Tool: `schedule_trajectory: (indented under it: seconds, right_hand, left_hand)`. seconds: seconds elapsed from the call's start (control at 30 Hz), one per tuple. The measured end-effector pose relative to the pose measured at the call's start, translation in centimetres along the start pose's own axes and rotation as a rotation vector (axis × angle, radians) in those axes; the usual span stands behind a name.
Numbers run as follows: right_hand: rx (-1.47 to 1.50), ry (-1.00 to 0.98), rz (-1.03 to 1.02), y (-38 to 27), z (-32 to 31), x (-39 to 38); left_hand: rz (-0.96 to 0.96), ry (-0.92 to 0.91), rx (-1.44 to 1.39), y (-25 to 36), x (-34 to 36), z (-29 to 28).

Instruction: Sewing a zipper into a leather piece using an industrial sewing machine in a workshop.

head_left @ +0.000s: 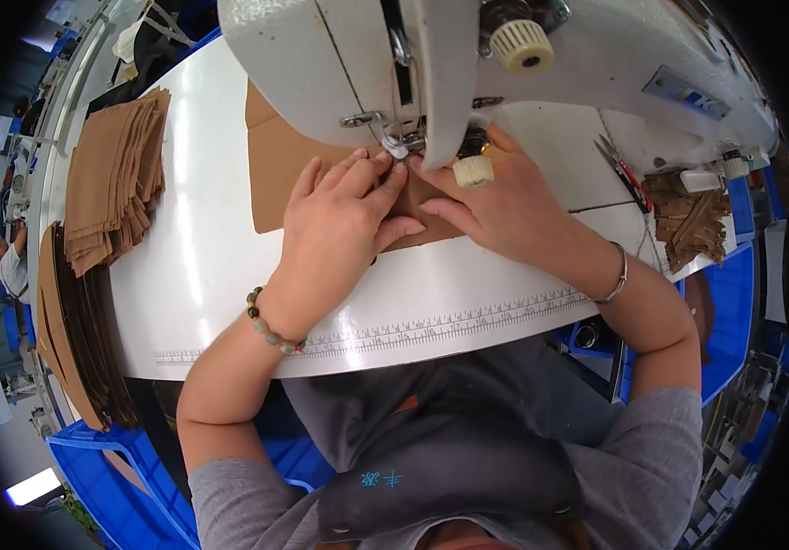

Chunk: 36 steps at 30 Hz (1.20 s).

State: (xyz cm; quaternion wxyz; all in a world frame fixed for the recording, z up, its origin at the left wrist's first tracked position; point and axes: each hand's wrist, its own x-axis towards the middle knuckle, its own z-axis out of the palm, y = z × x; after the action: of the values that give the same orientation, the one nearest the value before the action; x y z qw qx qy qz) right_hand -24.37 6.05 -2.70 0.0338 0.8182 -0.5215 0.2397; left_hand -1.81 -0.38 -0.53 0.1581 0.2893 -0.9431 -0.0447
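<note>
A brown flat sheet, leather-like [275, 174], lies on the white table under the head of a sewing machine [321, 82]. My left hand [339, 211] rests on it with fingers stretched out, their tips beside the presser foot [399, 147]. On the other side, my right hand [509, 197] touches the same sheet, thumb and forefinger apart, the fingertips close to the needle area. The machine partly hides its other fingers. Between the two thumbs a crease or raised edge shows in the sheet. Whether either hand pinches it is not visible.
To the left stands a fanned stack of brown pieces [115, 174], with longer brown strips [69, 330] hanging at the table's edge. Red-handled snips [628, 174] lie at right near a bundle of small brown pieces [688, 220]. Blue bins [119, 467] flank the table. A printed ruler [394, 330] borders the front.
</note>
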Motion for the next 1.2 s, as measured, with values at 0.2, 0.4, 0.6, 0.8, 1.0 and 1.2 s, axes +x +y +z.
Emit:
schedule_trajectory:
  seconds: [0.2,0.4,0.6,0.8,1.0,1.2]
  right_hand:
    - [0.015,0.028,-0.015,0.2,0.2,-0.3]
    - [0.006,0.015,-0.05,0.1,-0.3,0.0]
    - [0.035,-0.137,-0.014,-2.7,-1.3,-1.3]
    - [0.185,-0.172,-0.207,-4.4,-1.5,-1.7]
    - [0.212,-0.163,-0.262,-4.0,-2.0,-2.2]
    - [-0.277,0.285,-0.148,0.8,-18.8,-2.3]
  left_hand:
    - [0.068,0.076,0.071,-0.1,0.0,0.0]
    - [0.048,0.081,0.097,0.3,0.0,-0.4]
    - [-0.062,0.094,0.304,0.5,-0.4,-0.3]
    - [-0.104,-0.031,0.177,-2.6,0.6,-0.2]
    - [-0.065,-0.073,0.028,-3.5,0.7,-0.4]
    - [0.011,-0.101,-0.023,-5.6,1.4,-0.3]
